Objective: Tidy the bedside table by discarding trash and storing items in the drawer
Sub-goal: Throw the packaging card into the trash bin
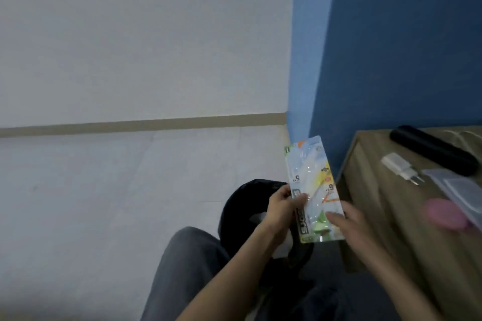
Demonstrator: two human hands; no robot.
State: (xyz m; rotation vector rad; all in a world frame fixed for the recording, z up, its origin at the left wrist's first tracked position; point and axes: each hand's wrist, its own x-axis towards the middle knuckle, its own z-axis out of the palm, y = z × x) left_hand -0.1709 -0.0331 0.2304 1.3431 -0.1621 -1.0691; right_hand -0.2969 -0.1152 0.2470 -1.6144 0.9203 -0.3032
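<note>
One flat plastic package (311, 187) is the thing in play, held up in the air between the floor and the left edge of the wooden table (386, 219). It is a long rectangular blister pack, mostly white and clear, with yellow, orange and green print, a dark strip of lettering down its left side and a green shape near the lower end. Its print is too blurred to read.

Two hands are on it. The left hand (280, 212) is clamped on the package's left edge, fingers curled round it and thumb on the front. The right hand (348, 221) lies against the lower right part with fingers fairly straight and spread over the face; whether it truly grips or only touches cannot be told, as it is motion-blurred.

Below and behind the hands sits one black bin (250, 206) lined with a dark bag, on the pale floor just beside the table. One leg in grey trousers (182, 268) shows at the bottom.

On the table lie four things: one long black case (430, 151) near the back, one white charger plug (400, 168) in front of it, one clear plastic bag (453, 187) to the right of the plug, and one pink round object (443, 215), blurred, nearer the front edge.
</note>
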